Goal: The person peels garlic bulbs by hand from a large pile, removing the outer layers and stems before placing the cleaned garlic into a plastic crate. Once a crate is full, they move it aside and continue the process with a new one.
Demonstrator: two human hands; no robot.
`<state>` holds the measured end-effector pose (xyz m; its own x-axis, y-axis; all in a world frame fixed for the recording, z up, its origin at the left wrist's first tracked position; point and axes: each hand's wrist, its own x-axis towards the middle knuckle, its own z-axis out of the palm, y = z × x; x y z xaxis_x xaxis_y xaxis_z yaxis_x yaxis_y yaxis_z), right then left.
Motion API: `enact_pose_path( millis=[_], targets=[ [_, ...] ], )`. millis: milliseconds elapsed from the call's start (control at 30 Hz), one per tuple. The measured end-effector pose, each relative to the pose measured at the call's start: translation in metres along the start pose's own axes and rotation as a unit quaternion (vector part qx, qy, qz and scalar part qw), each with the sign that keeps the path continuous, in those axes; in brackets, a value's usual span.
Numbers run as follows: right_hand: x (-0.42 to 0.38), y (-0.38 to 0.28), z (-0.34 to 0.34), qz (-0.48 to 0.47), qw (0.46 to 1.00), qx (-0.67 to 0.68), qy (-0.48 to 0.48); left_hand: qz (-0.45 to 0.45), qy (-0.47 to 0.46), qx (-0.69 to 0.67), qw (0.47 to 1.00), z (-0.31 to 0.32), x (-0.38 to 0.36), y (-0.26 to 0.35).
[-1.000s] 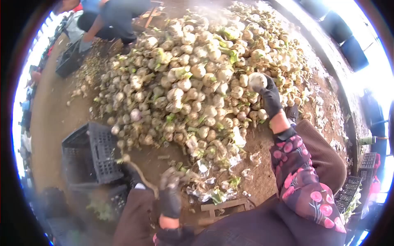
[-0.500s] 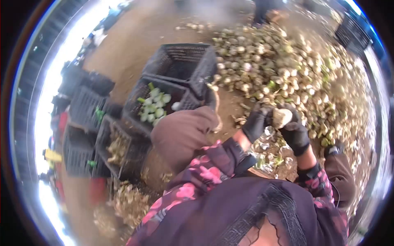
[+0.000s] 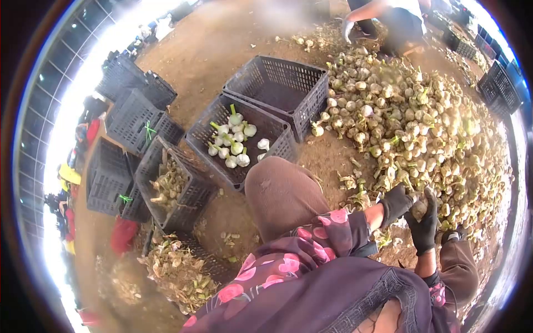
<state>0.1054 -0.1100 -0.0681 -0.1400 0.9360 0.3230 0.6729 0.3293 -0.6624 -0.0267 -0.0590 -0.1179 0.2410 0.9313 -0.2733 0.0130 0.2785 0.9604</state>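
Observation:
My right hand [image 3: 423, 228], in a dark glove, is wrapped round a brownish garlic bulb [image 3: 420, 207], thumb and fingers on either side of it. Close against that bulb, my left hand [image 3: 396, 205] in a matching glove has its fingers curled; what sits in them is hidden. Both hands are low over the near edge of a large heap of garlic bulbs [image 3: 411, 116]. Cleaned white garlic bulbs [image 3: 236, 134], some with green stems, lie in a black plastic crate [image 3: 208, 119] beyond my left knee.
Behind that crate stands another black crate [image 3: 311, 97] with nothing visible inside. Further left, several dark crates [image 3: 133, 119] are grouped, one holding garlic trimmings [image 3: 169, 180]. Dry husks [image 3: 177, 272] are piled at lower left. A person [image 3: 400, 22] crouches beyond the heap.
The view has shifted, so crates and heap appear further right or lower. The bulb between my hands looked pale and now looks browner; my right hand's fingers point more upward.

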Motion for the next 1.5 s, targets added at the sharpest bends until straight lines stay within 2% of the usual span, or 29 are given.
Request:
enact_pose_path(
  millis=[67,133,200,267,300,400,433,500,567,600,667,700,733,767,800,833,900,967,1000,1033,1100,1133,1167,1200,1233,1300,1367,1433,1500],
  targets=[
    [0.004,0.003,0.004,0.06,0.993,0.098,-0.012,0.103,-0.067,-0.039,0.992,0.0,0.018,-0.018],
    [0.012,0.004,0.005,0.077,0.986,0.145,0.0,0.321,-0.041,0.053,0.945,-0.001,0.016,-0.021],
    [0.016,0.004,-0.007,0.088,0.988,0.122,-0.024,0.039,-0.215,-0.038,0.975,-0.024,0.005,0.002],
    [0.012,0.016,-0.002,0.047,0.992,0.114,-0.005,0.032,-0.163,-0.163,0.973,-0.018,-0.005,0.023],
    [0.009,0.02,0.002,0.06,0.991,0.117,0.01,-0.033,-0.142,-0.167,0.975,-0.02,-0.005,0.021],
    [0.006,0.014,0.004,0.002,0.998,-0.008,0.067,0.169,-0.062,-0.027,0.983,-0.01,0.009,0.006],
    [0.004,0.012,0.002,0.012,0.998,-0.027,0.063,0.092,-0.033,-0.099,0.99,-0.008,0.004,0.004],
    [0.003,0.016,0.0,0.065,0.985,0.145,0.072,0.031,-0.15,-0.192,0.969,-0.016,0.007,0.001],
    [0.001,0.038,0.002,0.187,0.867,0.459,0.051,-0.012,-0.107,-0.282,0.953,-0.003,-0.012,0.04],
    [0.003,0.028,-0.014,0.279,0.732,0.622,0.012,-0.01,-0.123,-0.301,0.946,0.0,-0.015,0.045],
    [0.004,0.026,-0.008,0.292,0.581,0.755,0.087,-0.011,-0.149,-0.313,0.938,0.001,-0.016,0.041],
    [0.01,0.005,-0.016,0.327,0.516,0.781,0.127,0.057,-0.165,-0.183,0.968,-0.002,-0.013,0.027],
    [0.01,0.012,-0.007,0.31,0.583,0.738,0.14,0.124,-0.177,-0.05,0.975,-0.002,-0.014,0.025],
    [0.008,0.028,0.006,0.291,0.646,0.689,0.151,0.122,-0.182,-0.048,0.974,0.001,-0.016,0.022],
    [0.004,0.035,0.006,0.262,0.781,0.547,0.15,0.12,-0.195,-0.068,0.971,0.005,-0.021,0.029],
    [0.001,0.042,0.005,0.261,0.78,0.548,0.156,0.119,-0.208,-0.087,0.967,0.009,-0.023,0.033],
    [-0.004,0.048,0.003,0.345,0.69,0.633,0.067,0.197,-0.213,0.014,0.957,0.01,-0.023,0.03],
    [-0.004,0.043,0.003,0.318,0.65,0.685,0.087,0.015,-0.189,-0.269,0.944,0.019,-0.035,0.05],
    [-0.002,0.04,0.005,0.292,0.605,0.733,0.104,0.114,-0.213,-0.087,0.966,0.008,-0.025,0.033],
    [-0.001,0.035,0.004,0.266,0.558,0.777,0.121,0.112,-0.215,-0.087,0.966,0.007,-0.019,0.022],
    [-0.004,0.037,-0.002,0.348,0.598,0.709,0.139,0.206,-0.124,0.078,0.968,0.006,-0.013,0.008],
    [-0.009,0.043,-0.006,0.329,0.616,0.707,0.115,0.275,-0.052,0.314,0.907,0.006,-0.012,0.006],
    [-0.011,0.045,-0.007,0.309,0.633,0.704,0.089,0.196,-0.04,0.406,0.892,0.008,-0.014,0.004],
    [-0.009,0.019,-0.02,0.299,0.76,0.573,0.062,0.188,-0.065,0.409,0.891,0.008,-0.012,0.001],
    [-0.01,0.028,-0.005,0.299,0.769,0.562,0.062,0.18,-0.088,0.411,0.889,0.007,-0.011,-0.001],
    [-0.013,0.022,-0.012,0.338,0.649,0.68,0.054,0.149,-0.095,0.45,0.875,0.003,-0.009,-0.002],
    [-0.017,0.044,-0.007,0.243,0.598,0.763,0.041,-0.067,-0.15,0.615,0.772,-0.002,0.001,-0.004],
    [-0.012,0.045,-0.019,0.227,0.612,0.757,0.023,-0.155,-0.259,0.644,0.703,-0.007,0.002,-0.02],
    [-0.004,0.047,-0.033,0.177,0.637,0.75,0.006,-0.057,-0.151,0.671,0.723,-0.003,-0.017,-0.018]
  ],
)
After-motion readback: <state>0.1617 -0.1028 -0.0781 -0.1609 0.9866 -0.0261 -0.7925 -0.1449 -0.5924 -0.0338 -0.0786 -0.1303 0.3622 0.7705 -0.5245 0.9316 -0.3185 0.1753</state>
